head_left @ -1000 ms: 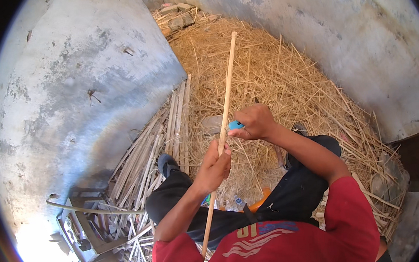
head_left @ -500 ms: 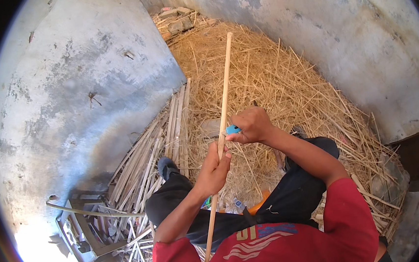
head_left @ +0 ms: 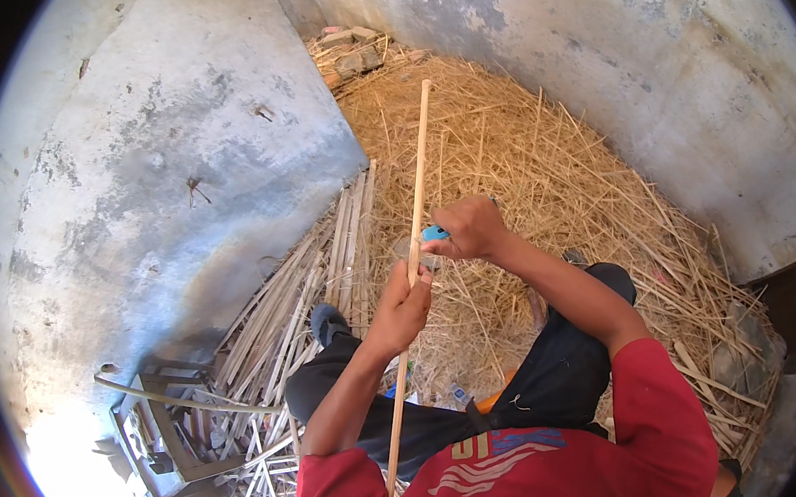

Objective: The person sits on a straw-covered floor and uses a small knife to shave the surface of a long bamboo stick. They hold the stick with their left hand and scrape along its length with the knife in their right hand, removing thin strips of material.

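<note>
A long, pale wooden strip (head_left: 421, 153), perhaps bamboo, slants from my lap up and away over the floor. My left hand (head_left: 399, 312) is wrapped round it near its middle, thumb uppermost. Just beyond, my right hand (head_left: 471, 228) is closed round a small blue tool (head_left: 434, 233) that meets the strip's right side. Most of this tool is hidden in the fist, so its exact kind does not show.
Dry straw and shavings (head_left: 503, 161) cover the floor between two worn walls. Many split strips (head_left: 270, 291) lie along the left wall, beside a wooden frame (head_left: 156, 436). Rubble (head_left: 360, 60) sits at the far corner. My legs (head_left: 556, 357) are spread below; a plastic bottle (head_left: 461, 394) lies between them.
Both hands keep their holds. The right hand with the blue tool has shifted slightly left and up, and the strip's far end sits a little lower. The whole view has tilted slightly.
</note>
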`<state>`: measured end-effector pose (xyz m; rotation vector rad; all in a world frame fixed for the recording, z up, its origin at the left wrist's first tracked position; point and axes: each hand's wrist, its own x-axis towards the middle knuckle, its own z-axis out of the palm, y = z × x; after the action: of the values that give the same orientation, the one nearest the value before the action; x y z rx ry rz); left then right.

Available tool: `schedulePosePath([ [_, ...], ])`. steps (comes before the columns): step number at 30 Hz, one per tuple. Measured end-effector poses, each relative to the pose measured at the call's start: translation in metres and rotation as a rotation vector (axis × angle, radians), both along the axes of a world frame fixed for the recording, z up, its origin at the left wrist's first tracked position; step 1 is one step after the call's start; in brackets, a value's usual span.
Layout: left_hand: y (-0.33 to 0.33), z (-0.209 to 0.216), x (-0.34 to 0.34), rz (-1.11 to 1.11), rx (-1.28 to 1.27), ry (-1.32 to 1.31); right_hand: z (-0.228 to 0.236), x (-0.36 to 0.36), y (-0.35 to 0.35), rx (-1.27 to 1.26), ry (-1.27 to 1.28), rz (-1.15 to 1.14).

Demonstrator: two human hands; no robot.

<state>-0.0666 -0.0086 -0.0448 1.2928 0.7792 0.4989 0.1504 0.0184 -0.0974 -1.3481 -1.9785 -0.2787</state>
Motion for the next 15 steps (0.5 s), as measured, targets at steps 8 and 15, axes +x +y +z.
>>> schedulePosePath([
  [8,-0.013,0.005,-0.007,0.028,0.007,0.014,0.005,-0.008,-0.003,0.032,0.031,0.063],
  [15,-0.055,0.008,0.003,0.041,0.150,0.117,-0.009,0.033,0.017,-0.366,0.160,-0.301],
])
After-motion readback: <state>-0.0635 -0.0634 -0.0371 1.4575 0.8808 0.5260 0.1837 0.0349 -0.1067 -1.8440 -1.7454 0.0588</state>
